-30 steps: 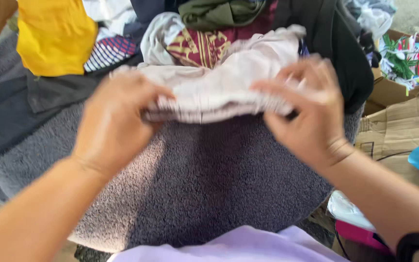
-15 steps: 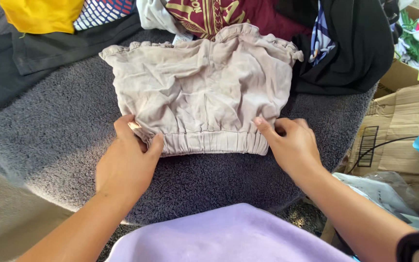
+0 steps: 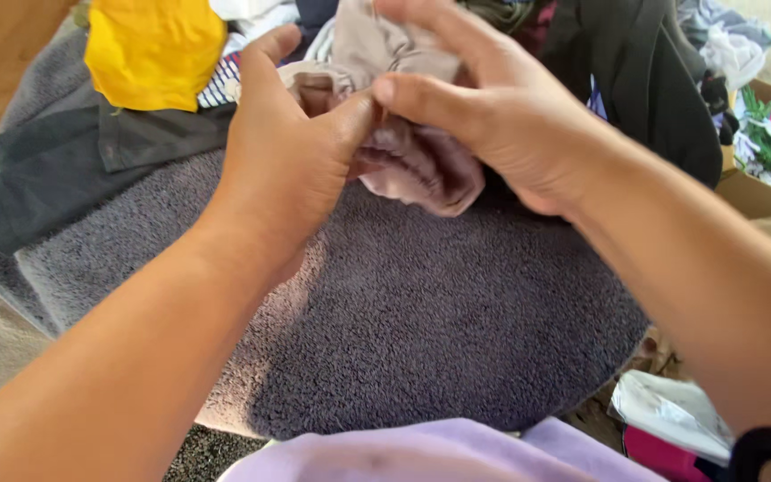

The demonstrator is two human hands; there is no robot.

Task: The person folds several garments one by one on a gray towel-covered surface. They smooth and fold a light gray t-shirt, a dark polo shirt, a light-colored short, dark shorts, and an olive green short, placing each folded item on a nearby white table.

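The beige ruffled garment (image 3: pixel 403 134), laid flat and spread on the grey fleece surface (image 3: pixel 421 321) half a second ago, is now lifted off it and bunched between both hands. The left hand (image 3: pixel 287 161) is closed on the bundle from the left, thumb up. The right hand (image 3: pixel 493 107) is wrapped over it from above, fingers (image 3: pixel 421 94) pressed into the fabric; only the gathered elastic edge is seen hanging below the palms. The bundle is held above the far part of the fleece, just in front of the clothes pile: yellow cloth (image 3: pixel 149 54), dark grey garment (image 3: pixel 73 170), black garment (image 3: pixel 644 80). Judged from this, flattening is over and the piece has been gathered up small. Whether it is folded or merely crumpled cannot be told.
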